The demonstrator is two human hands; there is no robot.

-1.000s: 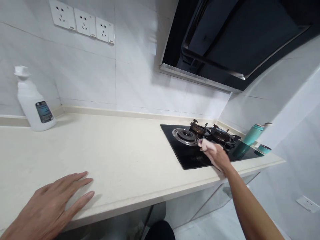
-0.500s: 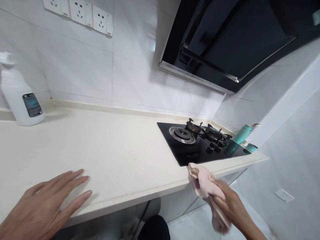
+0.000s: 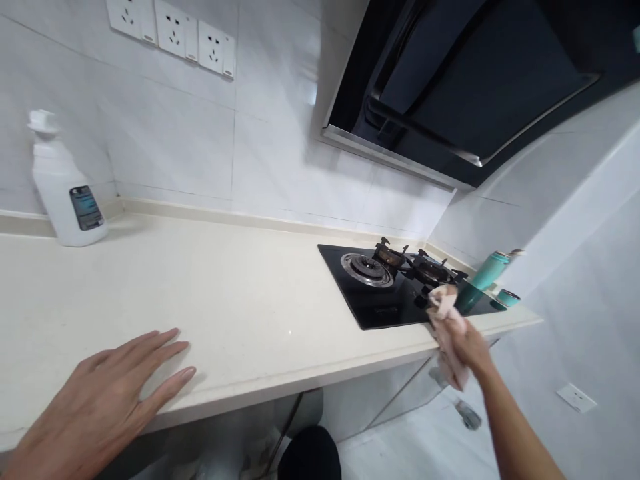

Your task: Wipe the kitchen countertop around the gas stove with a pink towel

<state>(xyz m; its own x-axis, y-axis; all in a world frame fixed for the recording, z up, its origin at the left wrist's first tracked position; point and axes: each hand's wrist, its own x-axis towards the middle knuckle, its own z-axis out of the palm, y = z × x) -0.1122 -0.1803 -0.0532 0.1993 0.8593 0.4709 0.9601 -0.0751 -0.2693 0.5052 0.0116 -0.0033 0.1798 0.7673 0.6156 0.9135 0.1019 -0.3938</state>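
Note:
My right hand (image 3: 466,343) is closed around a pale pink cloth (image 3: 450,353). The cloth's bunched top is at the front edge of the black gas stove (image 3: 383,310), near its knobs, and its lower end hangs down past the counter's front. My left hand (image 3: 115,387) is held with its fingers apart over the near left part of the cream countertop (image 3: 225,293); nothing is in it. Whether its palm touches the surface is hard to tell.
A white bottle (image 3: 65,193) with a dark label stands at the back left. Beyond the stove are a teal cylinder (image 3: 487,273) and a small teal cup (image 3: 508,297). A dark range hood (image 3: 450,87) overhangs the stove. Wall sockets (image 3: 173,30) are at upper left.
My right hand has moved the cloth rightward and farther away, from the stove's near left corner along its front edge. My left hand stays spread over the counter. The view has shifted slightly left.

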